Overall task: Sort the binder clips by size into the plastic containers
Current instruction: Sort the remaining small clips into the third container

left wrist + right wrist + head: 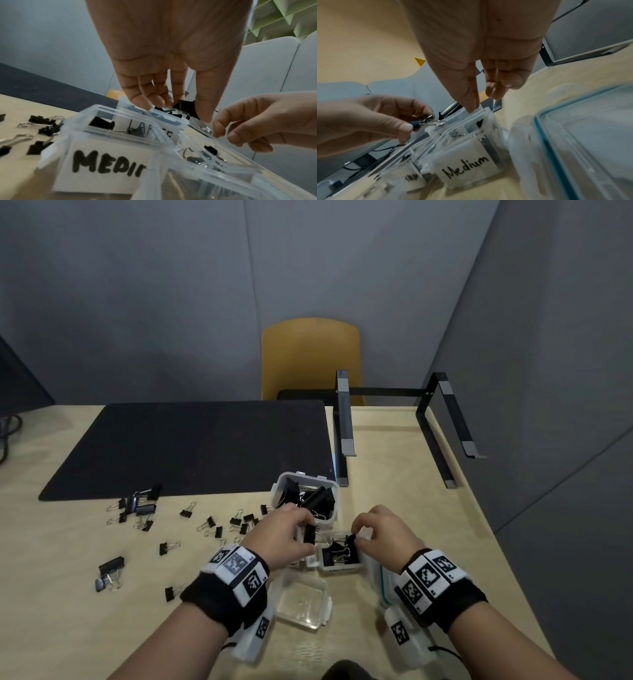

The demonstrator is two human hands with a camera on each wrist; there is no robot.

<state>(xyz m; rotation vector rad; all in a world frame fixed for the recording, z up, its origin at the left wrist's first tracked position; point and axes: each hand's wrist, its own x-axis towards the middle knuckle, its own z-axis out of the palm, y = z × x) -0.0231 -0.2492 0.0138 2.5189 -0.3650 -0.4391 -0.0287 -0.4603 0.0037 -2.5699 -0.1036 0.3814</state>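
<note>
While the left hand (286, 534) pinches a binder clip (310, 534) upright, handles pointing right; right hand (378, 534) grip unclear.

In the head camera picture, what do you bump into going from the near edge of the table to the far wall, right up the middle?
Empty clear plastic lid → small clear container holding medium black binder clips → taller clear container full of large black binder clips → black desk mat → mustard-yellow chair.
</note>
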